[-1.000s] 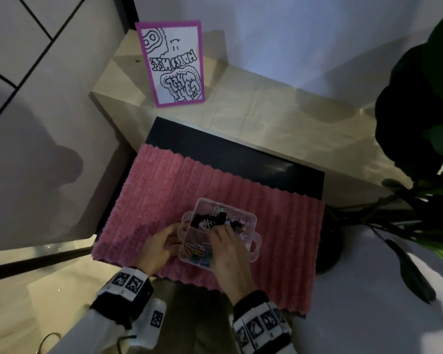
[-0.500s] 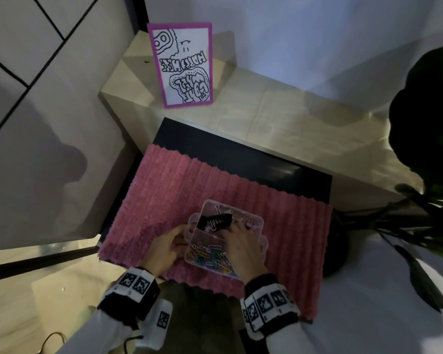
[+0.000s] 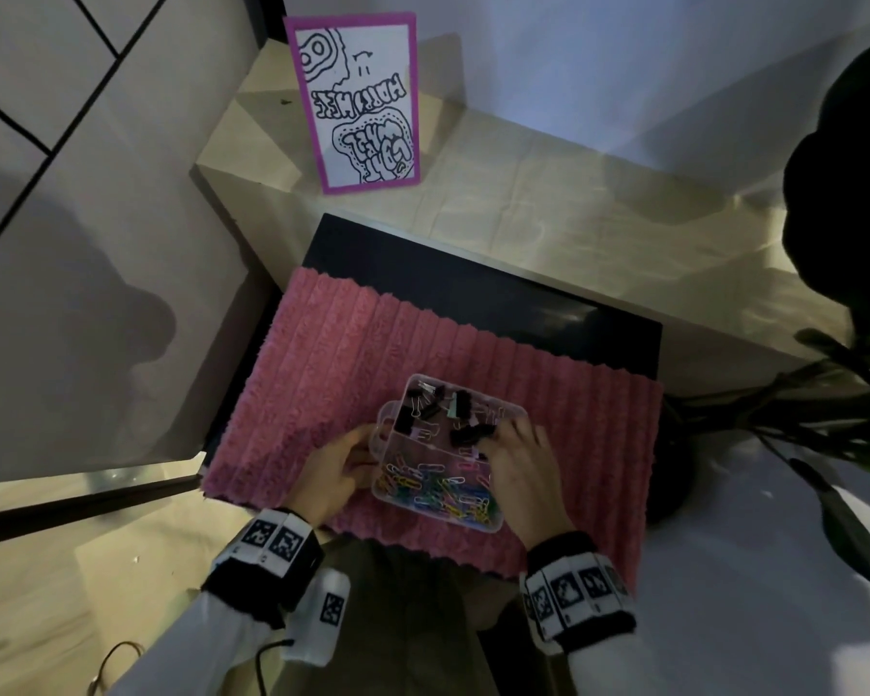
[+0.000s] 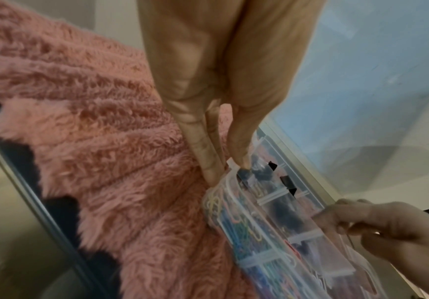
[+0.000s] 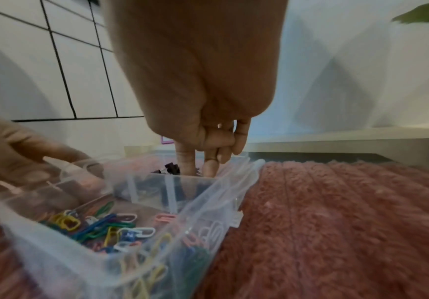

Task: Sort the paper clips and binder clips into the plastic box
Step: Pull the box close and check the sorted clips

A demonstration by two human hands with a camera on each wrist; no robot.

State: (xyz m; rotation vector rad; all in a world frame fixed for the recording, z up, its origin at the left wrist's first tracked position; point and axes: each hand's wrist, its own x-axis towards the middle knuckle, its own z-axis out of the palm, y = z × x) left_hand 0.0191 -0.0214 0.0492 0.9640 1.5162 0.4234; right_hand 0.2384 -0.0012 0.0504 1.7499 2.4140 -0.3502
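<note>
A clear plastic box point(image 3: 493, 527) sits on the pink mat. Black binder clips point(image 3: 423, 411) fill its far compartment. Coloured paper clips point(image 3: 438, 494) lie in the near one, plain in the right wrist view point(image 5: 93, 226). My left hand point(image 3: 367, 449) pinches the box's left handle, thumb above and fingers point(image 4: 209, 161) below the rim point(image 4: 230, 163). My right hand point(image 3: 496, 437) reaches into the far compartment at the right side. Its curled fingers point(image 5: 185, 161) close on a black binder clip point(image 3: 465, 435). The thumb is hidden.
The fluffy pink ribbed mat point(image 3: 347, 369) covers a black tabletop point(image 3: 473, 288). A purple-framed card point(image 3: 362, 98) stands on a pale wood shelf point(image 3: 573, 218) behind. Dark plant leaves point(image 3: 850, 253) hang at the right. A tiled wall is on the left.
My right hand has moved from the middle of the box to its right side, uncovering the paper clips. The left hand stays on the handle.
</note>
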